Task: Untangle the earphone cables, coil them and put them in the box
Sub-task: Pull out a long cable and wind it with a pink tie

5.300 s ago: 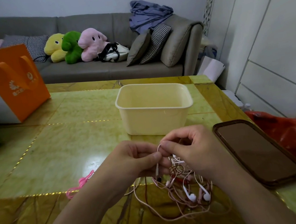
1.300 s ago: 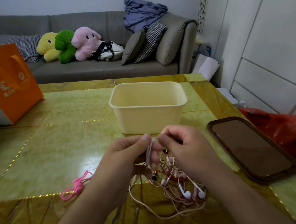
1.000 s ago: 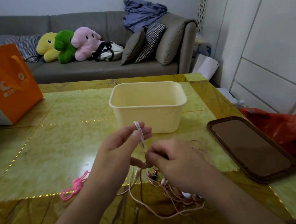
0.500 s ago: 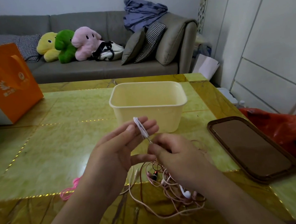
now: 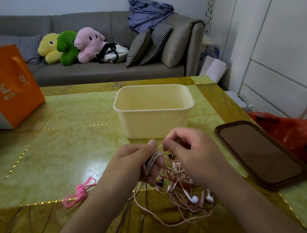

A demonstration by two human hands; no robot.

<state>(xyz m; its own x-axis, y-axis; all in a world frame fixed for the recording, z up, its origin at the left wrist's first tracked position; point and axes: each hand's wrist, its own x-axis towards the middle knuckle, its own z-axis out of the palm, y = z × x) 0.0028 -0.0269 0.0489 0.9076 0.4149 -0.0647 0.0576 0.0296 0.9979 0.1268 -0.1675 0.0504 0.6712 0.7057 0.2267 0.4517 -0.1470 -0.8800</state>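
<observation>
We're looking down at a green and gold marble table point(image 5: 58, 154), and both hands are busy just in front of the cream box point(image 5: 155, 112). The left hand point(image 5: 133, 163) has its fingers curled around several turns of pale pink cable point(image 5: 152, 161), which loops over those fingers like a small coil. The right hand point(image 5: 191, 150) sits just beside it, thumb and forefinger pinched on a thin strand near the left thumb tip.

Below and between the hands we see the earphone tangle point(image 5: 179, 190) lying on the table: pink, white and dark reddish-brown wires heaped together, with two white earbuds point(image 5: 200, 199) at its near edge. One long pink loop trails out toward us across the brown marble border.

The box stands upright just behind the hands; nothing shows in the part of its inside we can see.

A separate bright pink cord point(image 5: 80, 192) lies to the left of the left forearm, apart from the tangle. To the right lies a dark oval tray point(image 5: 262, 158). An orange paper bag point(image 5: 2, 83) stands at the far left of the table, and behind it all sits a grey sofa point(image 5: 102, 70) with three plush toys point(image 5: 70, 46).
</observation>
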